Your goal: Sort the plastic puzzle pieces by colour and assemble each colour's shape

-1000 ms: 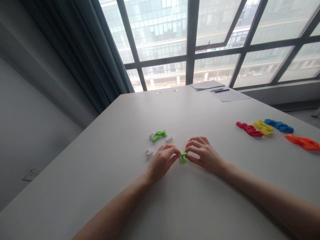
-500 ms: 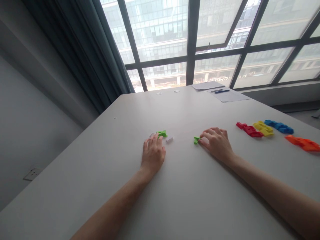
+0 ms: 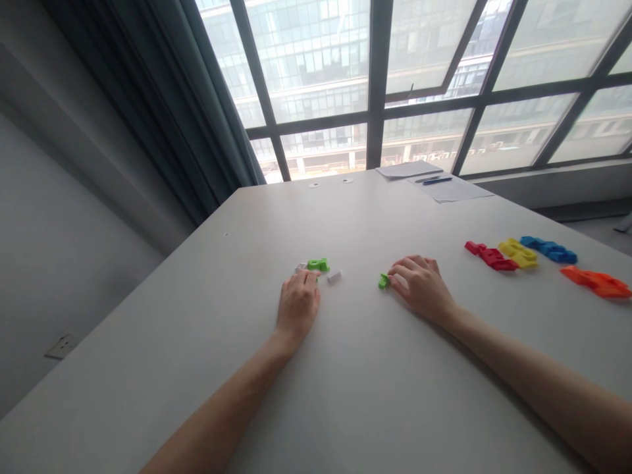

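Observation:
My left hand (image 3: 298,304) rests on the white table with its fingers curled together. A sliver of green shows at its fingertips, so it seems pinched on a small green plastic piece, mostly hidden. Just beyond lies another green plastic piece (image 3: 318,264), beside a whitish piece (image 3: 301,267) partly covered by the fingers. A small white block (image 3: 334,277) sits to the right of that hand. Across a gap, my right hand (image 3: 419,286) pinches a small green block (image 3: 384,281) between thumb and fingers, close to the tabletop.
To the right lie groups of red (image 3: 496,259), yellow (image 3: 518,253), blue (image 3: 550,249) and orange (image 3: 597,282) plastic pieces. Papers (image 3: 457,189) and a pen (image 3: 437,181) are at the far edge by the window. A dark curtain (image 3: 162,99) hangs left.
My left fingers have drawn back and curled, uncovering more of the green piece beyond. My right hand has moved slightly left and nearer, its green block turned.

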Demonstrator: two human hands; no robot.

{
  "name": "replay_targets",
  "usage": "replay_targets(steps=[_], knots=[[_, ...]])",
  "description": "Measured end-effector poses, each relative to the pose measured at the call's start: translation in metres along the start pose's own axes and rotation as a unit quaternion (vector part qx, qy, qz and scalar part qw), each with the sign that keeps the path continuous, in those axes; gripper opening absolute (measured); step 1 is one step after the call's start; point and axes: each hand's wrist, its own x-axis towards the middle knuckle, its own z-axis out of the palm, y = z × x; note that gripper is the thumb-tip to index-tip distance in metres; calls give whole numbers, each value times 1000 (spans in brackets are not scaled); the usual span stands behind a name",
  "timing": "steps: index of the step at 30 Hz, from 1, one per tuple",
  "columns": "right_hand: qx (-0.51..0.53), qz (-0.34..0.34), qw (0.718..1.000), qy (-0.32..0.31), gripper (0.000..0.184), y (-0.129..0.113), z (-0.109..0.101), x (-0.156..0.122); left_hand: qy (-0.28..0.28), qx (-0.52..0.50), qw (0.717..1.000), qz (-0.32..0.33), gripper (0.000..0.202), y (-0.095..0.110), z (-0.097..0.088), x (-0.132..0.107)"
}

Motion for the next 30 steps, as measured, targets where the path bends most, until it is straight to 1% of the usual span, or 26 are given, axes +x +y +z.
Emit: replay_targets(steps=[4, 7, 11, 16, 20, 23, 27, 30], knots=[[-5, 3, 1000, 4, 22, 0, 0, 0, 10, -32, 999, 0, 32, -5, 3, 1], [-7, 5, 1000, 10, 25, -1, 1, 0, 37, -66, 997, 25, 32, -6, 4, 0], [-3, 0, 1000, 8, 27, -2, 2, 0, 79, -133, 986, 66, 27, -2, 3, -2], [15, -10, 999, 28, 19, -5, 1, -1, 91, -190, 974, 88, 26, 7, 2, -6], [42, -41, 997, 50, 12, -13, 0, -2, 91, -223, 963, 122, 27, 13, 0, -10], [67, -73, 993, 58, 9, -23, -2, -4, 73, -254, 949, 174, 27, 18, -2, -12], [111, -152, 981, 40, 10, -35, -5, -6, 55, -271, 928, 251, 30, 24, -7, -14], [139, -197, 970, 21, 10, -39, -7, -6, 61, -275, 923, 263, 33, 26, -9, -14]])
